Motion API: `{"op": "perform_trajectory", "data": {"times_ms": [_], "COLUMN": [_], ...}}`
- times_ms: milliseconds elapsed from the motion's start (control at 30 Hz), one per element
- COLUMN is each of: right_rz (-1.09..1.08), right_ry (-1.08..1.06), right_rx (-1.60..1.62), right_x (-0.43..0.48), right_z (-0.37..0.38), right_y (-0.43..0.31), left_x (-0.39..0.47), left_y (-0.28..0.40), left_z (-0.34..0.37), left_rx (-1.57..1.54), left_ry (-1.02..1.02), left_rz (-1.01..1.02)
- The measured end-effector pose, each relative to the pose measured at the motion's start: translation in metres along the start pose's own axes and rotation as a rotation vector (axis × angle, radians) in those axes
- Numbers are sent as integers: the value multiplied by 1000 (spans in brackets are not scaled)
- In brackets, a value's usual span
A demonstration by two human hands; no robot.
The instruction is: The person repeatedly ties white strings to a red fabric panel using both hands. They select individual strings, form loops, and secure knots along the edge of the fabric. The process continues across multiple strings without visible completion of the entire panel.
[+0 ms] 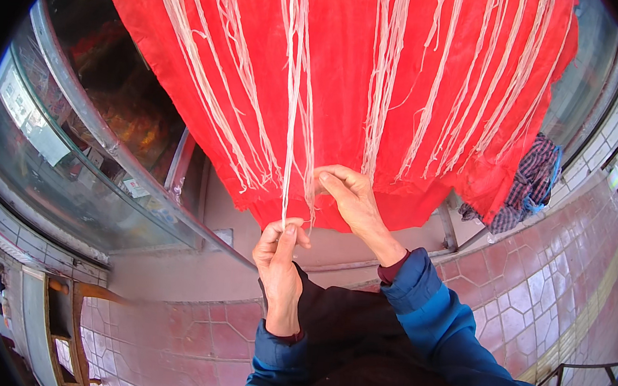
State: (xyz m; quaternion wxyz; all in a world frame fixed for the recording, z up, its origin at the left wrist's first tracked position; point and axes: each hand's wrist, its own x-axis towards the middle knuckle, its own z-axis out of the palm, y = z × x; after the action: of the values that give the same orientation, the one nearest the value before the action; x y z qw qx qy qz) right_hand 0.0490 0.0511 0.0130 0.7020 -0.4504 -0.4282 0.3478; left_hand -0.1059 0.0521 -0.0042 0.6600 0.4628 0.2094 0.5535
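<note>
A wide red cloth (344, 102) spreads before me, its near edge hanging down. Several bundles of pale thread (384, 89) lie along it, fanning out towards the far side. One white strand bundle (290, 136) runs taut to my left hand (281, 262), pinched between thumb and fingertips below the cloth's edge. Just up and to the right, my right hand (350, 199) has its thumb and forefinger together at a looser thread bundle (308, 154). Whether those fingertips grip a thread is hard to make out. Loose thread ends dangle between the two hands.
A glass display case (84, 173) with a metal frame stands at the left. Checked cloth (530, 185) with a blue tie lies by the red cloth's right corner. A wooden piece of furniture (62, 331) is at lower left, above a tiled floor (214, 328).
</note>
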Motion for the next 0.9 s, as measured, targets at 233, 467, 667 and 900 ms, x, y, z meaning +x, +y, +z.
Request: {"op": "perform_trajectory", "data": {"times_ms": [233, 467, 667, 900], "right_rz": [22, 7, 41, -16], "right_ry": [-12, 26, 70, 79], "right_rx": [18, -30, 22, -58], "right_x": [-20, -34, -54, -63], "right_z": [3, 1, -2, -3], "right_y": [-12, -15, -25, -39], "left_x": [-3, -6, -8, 5], "left_y": [-6, -12, -6, -3], "left_z": [7, 2, 12, 40], "left_rx": [-26, 12, 495, 408], "left_ry": [-33, -17, 81, -59], "left_rz": [-7, -25, 358, 288]}}
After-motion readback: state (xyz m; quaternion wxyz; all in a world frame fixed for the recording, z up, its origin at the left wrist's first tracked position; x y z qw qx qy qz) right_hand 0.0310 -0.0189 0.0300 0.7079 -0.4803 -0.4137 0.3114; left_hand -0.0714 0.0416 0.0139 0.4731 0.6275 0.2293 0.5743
